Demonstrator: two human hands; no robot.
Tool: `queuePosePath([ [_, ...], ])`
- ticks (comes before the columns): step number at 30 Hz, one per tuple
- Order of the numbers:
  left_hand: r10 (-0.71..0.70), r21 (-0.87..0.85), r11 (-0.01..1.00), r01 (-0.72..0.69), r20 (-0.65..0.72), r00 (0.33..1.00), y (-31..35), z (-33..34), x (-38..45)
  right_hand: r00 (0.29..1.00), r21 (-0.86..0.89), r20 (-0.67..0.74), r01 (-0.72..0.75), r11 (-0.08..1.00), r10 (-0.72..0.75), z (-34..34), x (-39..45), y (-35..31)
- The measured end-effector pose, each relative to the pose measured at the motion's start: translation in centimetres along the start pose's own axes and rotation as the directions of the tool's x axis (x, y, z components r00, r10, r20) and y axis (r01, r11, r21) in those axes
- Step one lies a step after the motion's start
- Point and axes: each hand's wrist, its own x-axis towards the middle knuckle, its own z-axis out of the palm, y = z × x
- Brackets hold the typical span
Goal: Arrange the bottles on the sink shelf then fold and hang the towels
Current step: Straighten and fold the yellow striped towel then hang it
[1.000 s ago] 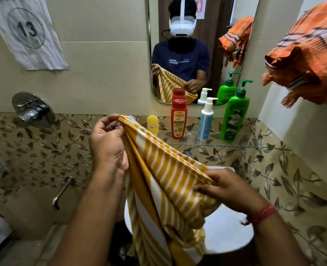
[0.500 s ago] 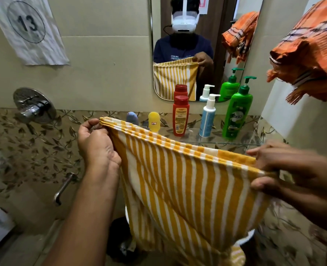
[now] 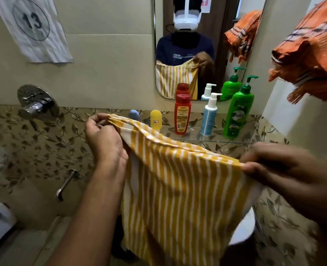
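A yellow and white striped towel [image 3: 180,191] hangs spread between my two hands in front of the sink. My left hand [image 3: 103,139] pinches its upper left corner. My right hand [image 3: 279,169] grips the upper right corner, blurred by motion. Behind the towel, on the glass shelf [image 3: 212,140], stand a small blue bottle [image 3: 134,115], a yellow bottle [image 3: 156,120], a red bottle [image 3: 182,114], a white and blue pump bottle [image 3: 208,116] and a green pump bottle [image 3: 238,110]. An orange checked towel [image 3: 310,52] hangs bunched at the upper right.
A mirror [image 3: 203,45] above the shelf reflects me and the towels. A chrome tap knob [image 3: 37,103] and a spout [image 3: 66,184] sit on the left wall. The white basin [image 3: 243,229] shows below the towel. A paper sign marked 13 [image 3: 31,25] hangs at upper left.
The towel went from bunched between my hands to stretched wide. My right hand moved far right with its corner, then dropped slightly; the top edge now sags.
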Motion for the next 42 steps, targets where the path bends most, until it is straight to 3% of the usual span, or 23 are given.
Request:
queuePosePath([
  [2, 0.017, 0.021, 1.0, -0.017, -0.012, 1.0, 0.2, -0.3, 0.0, 0.998, 0.178, -0.025, 0.055, 0.983, -0.051, -0.7, -0.5, -1.0],
  [4, 0.016, 0.023, 1.0, -0.016, -0.012, 1.0, 0.3, -0.4, 0.1, 0.997, 0.043, -0.075, -0.001, 0.999, 0.004, -1.0, 0.0, -0.4],
  [6, 0.008, 0.019, 1.0, -0.008, 0.014, 1.0, 0.2, -0.5, 0.0, 0.985, 0.025, -0.141, -0.093, 0.995, 0.096, -1.0, 0.4, 0.0],
  [8, 0.037, 0.03, 0.999, -0.038, 0.046, 0.998, 0.2, -0.5, -0.3, 0.968, 0.081, -0.252, 0.02, 0.997, 0.001, -0.8, 0.3, 0.8],
  [9, 0.056, 0.054, 0.997, -0.058, 0.05, 0.997, 0.3, -0.5, -0.5, 0.975, 0.136, -0.223, 0.051, 0.989, -0.02, -0.8, 0.1, 0.5],
  [12, 0.059, 0.061, 0.996, -0.06, 0.032, 0.998, 0.6, -0.4, -0.6, 0.982, 0.004, -0.177, -0.067, 0.998, 0.067, -0.7, -0.4, 1.0],
  [13, 0.05, 0.055, 0.997, -0.051, 0.032, 0.998, 0.5, -0.3, -0.7, 0.972, 0.061, -0.217, -0.084, 0.995, 0.095, -0.7, -1.1, 1.2],
  [15, 0.049, 0.068, 0.996, -0.051, 0.033, 0.998, 0.4, -0.3, -1.1, 0.931, 0.446, -0.304, -0.047, 0.894, 0.201, -0.6, -1.2, 1.4],
  [17, 0.057, 0.09, 0.994, -0.059, 0.032, 0.998, 0.4, -0.4, -1.2, 0.896, 0.59, -0.331, -0.047, 0.806, 0.295, -0.5, -1.4, 2.2],
  [20, 0.066, 0.071, 0.995, -0.07, 0.06, 0.996, 0.7, -0.4, -1.6, 0.879, 0.664, -0.311, -0.071, 0.745, 0.361, -1.0, -1.6, 2.4],
  [22, 0.098, 0.073, 0.992, -0.104, 0.081, 0.992, 1.2, -0.2, -2.1, 0.897, 0.659, -0.312, -0.034, 0.752, 0.313, -1.3, -1.5, 2.1],
  [26, 0.104, -0.005, 0.995, -0.104, 0.058, 0.993, 1.8, -0.2, -1.9, 0.895, 0.601, -0.284, -0.114, 0.791, 0.344, -1.4, -1.6, 2.2],
  [29, 0.155, 0.017, 0.987, -0.157, 0.067, 0.986, 2.0, -0.5, -1.9, 0.934, 0.679, -0.27, 0.012, 0.734, 0.235, -1.8, -1.4, 1.3],
  [31, 0.171, -0.021, 0.985, -0.17, 0.079, 0.982, 2.4, -0.5, -1.7, 0.953, 0.533, -0.276, 0.045, 0.845, 0.124, -1.4, -0.6, 0.4],
  [33, 0.157, -0.028, 0.987, -0.156, 0.057, 0.986, 2.6, -0.4, -1.5, 0.95, 0.191, -0.301, -0.021, 0.981, 0.079, -1.0, 0.4, 0.5],
  [34, 0.145, -0.02, 0.989, -0.145, 0.031, 0.989, 2.6, -0.4, -1.5, 0.938, 0.089, -0.338, -0.057, 0.994, 0.084, -1.1, 0.3, 1.2],
  [37, 0.131, 0.023, 0.991, -0.131, -0.007, 0.991, 2.4, -0.8, -2.3, 0.91, 0.117, -0.404, -0.049, 0.992, 0.092, -1.5, -0.2, 2.6],
  [39, 0.133, 0.036, 0.99, -0.133, -0.003, 0.991, 2.1, -0.9, -2.6, 0.942, 0.011, -0.318, -0.111, 0.994, 0.109, -1.5, -0.2, 3.3],
  [42, 0.117, 0.01, 0.993, -0.117, -0.006, 0.993, 1.8, -0.9, -2.4, 0.983, -0.338, -0.152, -0.146, 0.93, 0.099, -1.4, 0.0, 4.2],
])
